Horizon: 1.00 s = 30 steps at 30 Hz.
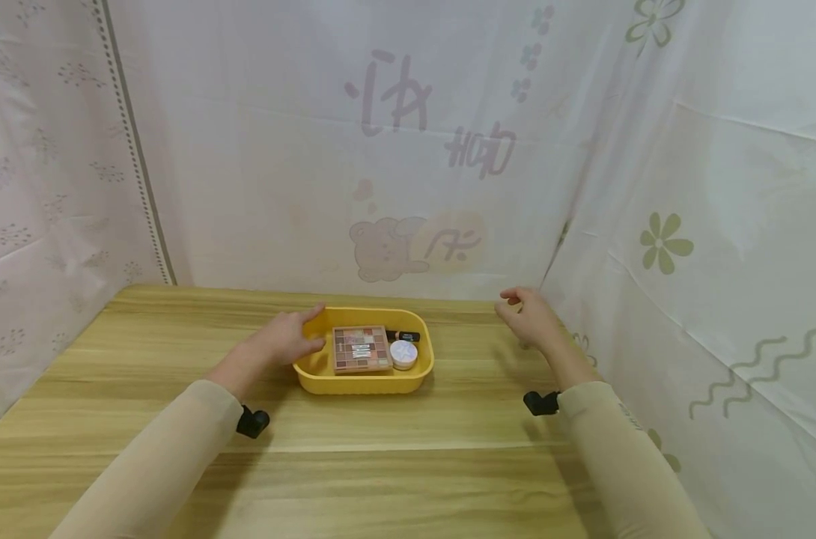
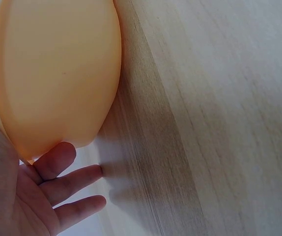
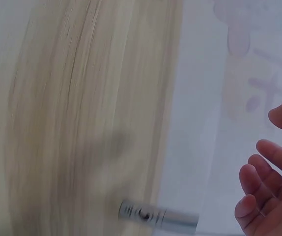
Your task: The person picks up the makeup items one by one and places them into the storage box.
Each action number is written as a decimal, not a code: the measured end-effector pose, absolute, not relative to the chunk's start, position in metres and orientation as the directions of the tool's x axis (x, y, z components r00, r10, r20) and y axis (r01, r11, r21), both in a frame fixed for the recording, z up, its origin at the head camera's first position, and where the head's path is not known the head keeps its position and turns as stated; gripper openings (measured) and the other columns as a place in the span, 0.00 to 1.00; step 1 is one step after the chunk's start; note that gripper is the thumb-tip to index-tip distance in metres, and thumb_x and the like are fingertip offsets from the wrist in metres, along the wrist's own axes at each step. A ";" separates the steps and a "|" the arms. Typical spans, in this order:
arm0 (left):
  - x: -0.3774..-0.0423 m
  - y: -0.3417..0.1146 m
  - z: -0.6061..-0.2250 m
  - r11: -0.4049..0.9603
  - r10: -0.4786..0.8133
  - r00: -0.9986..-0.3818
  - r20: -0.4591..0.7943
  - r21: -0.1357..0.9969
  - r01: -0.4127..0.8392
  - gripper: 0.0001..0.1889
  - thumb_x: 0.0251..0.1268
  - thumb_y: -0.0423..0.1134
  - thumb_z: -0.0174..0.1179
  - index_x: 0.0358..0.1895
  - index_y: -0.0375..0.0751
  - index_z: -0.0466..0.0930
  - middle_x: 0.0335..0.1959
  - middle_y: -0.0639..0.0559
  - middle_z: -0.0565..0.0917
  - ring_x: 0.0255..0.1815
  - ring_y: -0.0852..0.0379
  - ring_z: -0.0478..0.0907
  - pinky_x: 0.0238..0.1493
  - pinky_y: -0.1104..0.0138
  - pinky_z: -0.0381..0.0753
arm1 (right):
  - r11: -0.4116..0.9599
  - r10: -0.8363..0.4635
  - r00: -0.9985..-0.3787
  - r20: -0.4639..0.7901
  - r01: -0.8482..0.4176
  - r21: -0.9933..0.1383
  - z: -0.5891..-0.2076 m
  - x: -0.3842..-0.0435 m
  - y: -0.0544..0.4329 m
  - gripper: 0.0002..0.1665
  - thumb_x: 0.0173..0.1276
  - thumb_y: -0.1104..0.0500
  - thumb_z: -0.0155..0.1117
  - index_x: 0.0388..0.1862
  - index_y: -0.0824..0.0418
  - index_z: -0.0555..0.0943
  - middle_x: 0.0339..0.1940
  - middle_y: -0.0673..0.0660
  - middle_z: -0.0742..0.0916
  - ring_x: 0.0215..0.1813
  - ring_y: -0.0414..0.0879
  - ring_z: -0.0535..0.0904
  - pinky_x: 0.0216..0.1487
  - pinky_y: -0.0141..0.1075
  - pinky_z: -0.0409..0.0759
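My left hand [image 1: 285, 340] grips the left end of a yellow plastic basket [image 1: 364, 385], thumb over the rim and inside. In the left wrist view a finger touches the basket's outer wall [image 2: 57, 73], while the other fingers spread below it. Inside the basket lie an eyeshadow palette [image 1: 361, 349], a round white-lidded jar [image 1: 403, 354] and a small black tube [image 1: 408, 337]. Off to the right, my right hand [image 1: 534, 320] hovers over the table with loosely bent fingers and holds nothing. Near it, the right wrist view shows a silver cylinder with dark lettering [image 3: 158, 217].
The basket stands on a wood-grain table [image 1: 381, 464], toward its back edge. Pale printed curtains [image 1: 280, 150] hang behind the table and along both sides. Black wrist mounts [image 1: 541, 403] sit at both cuffs.
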<state>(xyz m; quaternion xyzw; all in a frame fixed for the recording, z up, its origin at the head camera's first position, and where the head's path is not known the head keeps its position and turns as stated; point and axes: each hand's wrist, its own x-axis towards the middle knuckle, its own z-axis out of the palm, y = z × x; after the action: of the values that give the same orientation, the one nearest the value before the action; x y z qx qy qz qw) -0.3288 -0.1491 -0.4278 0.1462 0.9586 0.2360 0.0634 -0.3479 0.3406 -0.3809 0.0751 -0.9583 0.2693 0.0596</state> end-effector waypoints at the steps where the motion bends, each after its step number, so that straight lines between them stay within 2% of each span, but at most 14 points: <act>1: -0.329 -0.149 -0.428 0.845 0.310 -0.950 -0.050 0.473 0.251 0.44 0.81 0.53 0.63 0.92 0.52 0.52 0.83 0.27 0.67 0.64 0.38 0.79 0.77 0.40 0.74 | 0.849 -0.102 -0.983 0.154 -0.167 -0.501 -0.381 -0.348 0.345 0.36 0.85 0.41 0.53 0.79 0.62 0.74 0.75 0.70 0.77 0.64 0.66 0.78 0.59 0.61 0.82; 4: -0.329 -0.150 -0.428 0.842 0.313 -0.949 -0.041 0.474 0.258 0.44 0.80 0.53 0.63 0.92 0.52 0.52 0.83 0.27 0.67 0.65 0.38 0.78 0.81 0.38 0.70 | 0.862 -0.085 -0.984 0.157 -0.152 -0.483 -0.381 -0.346 0.356 0.37 0.85 0.41 0.53 0.79 0.64 0.74 0.74 0.72 0.77 0.67 0.69 0.78 0.65 0.64 0.79; 7: -0.329 -0.150 -0.428 0.842 0.318 -0.947 -0.041 0.472 0.262 0.44 0.81 0.53 0.63 0.91 0.52 0.52 0.83 0.26 0.67 0.61 0.38 0.78 0.79 0.38 0.71 | 0.868 -0.065 -0.986 0.155 -0.132 -0.479 -0.382 -0.343 0.365 0.37 0.85 0.41 0.53 0.79 0.65 0.74 0.75 0.73 0.77 0.71 0.71 0.76 0.69 0.67 0.76; 10: -0.329 -0.150 -0.428 0.841 0.315 -0.948 -0.040 0.474 0.260 0.44 0.81 0.53 0.63 0.91 0.51 0.53 0.83 0.26 0.67 0.69 0.35 0.79 0.81 0.38 0.70 | 0.868 -0.051 -0.988 0.146 -0.116 -0.483 -0.381 -0.340 0.371 0.38 0.85 0.41 0.54 0.79 0.67 0.73 0.75 0.74 0.76 0.74 0.72 0.72 0.72 0.68 0.73; 14: -0.328 -0.150 -0.429 0.839 0.309 -0.950 -0.034 0.480 0.255 0.43 0.81 0.52 0.63 0.91 0.51 0.53 0.84 0.27 0.67 0.81 0.30 0.71 0.83 0.37 0.65 | 0.875 -0.042 -0.988 0.148 -0.108 -0.472 -0.383 -0.339 0.379 0.39 0.84 0.43 0.56 0.78 0.70 0.72 0.74 0.75 0.75 0.74 0.72 0.71 0.74 0.68 0.72; 26: -0.329 -0.150 -0.429 0.839 0.304 -0.952 -0.044 0.486 0.246 0.44 0.80 0.53 0.63 0.91 0.52 0.53 0.84 0.27 0.67 0.81 0.30 0.71 0.83 0.36 0.65 | 0.885 -0.009 -0.997 0.075 -0.043 -0.463 -0.398 -0.342 0.400 0.47 0.84 0.39 0.56 0.82 0.74 0.65 0.74 0.79 0.72 0.72 0.75 0.72 0.72 0.68 0.73; 30: -0.328 -0.150 -0.428 0.834 0.300 -0.953 -0.044 0.496 0.240 0.44 0.80 0.53 0.64 0.91 0.52 0.53 0.84 0.28 0.66 0.78 0.33 0.73 0.83 0.37 0.65 | 0.882 0.021 -0.999 0.034 0.002 -0.471 -0.404 -0.342 0.403 0.49 0.84 0.37 0.55 0.83 0.74 0.63 0.75 0.79 0.73 0.74 0.75 0.70 0.74 0.71 0.67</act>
<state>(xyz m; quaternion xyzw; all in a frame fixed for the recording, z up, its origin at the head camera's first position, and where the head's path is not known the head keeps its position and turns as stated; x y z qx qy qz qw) -0.3284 -0.1501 -0.4282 0.1414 0.9558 0.2507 0.0602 -0.3419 0.4033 -0.4040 -0.0058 -0.9699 0.2428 0.0191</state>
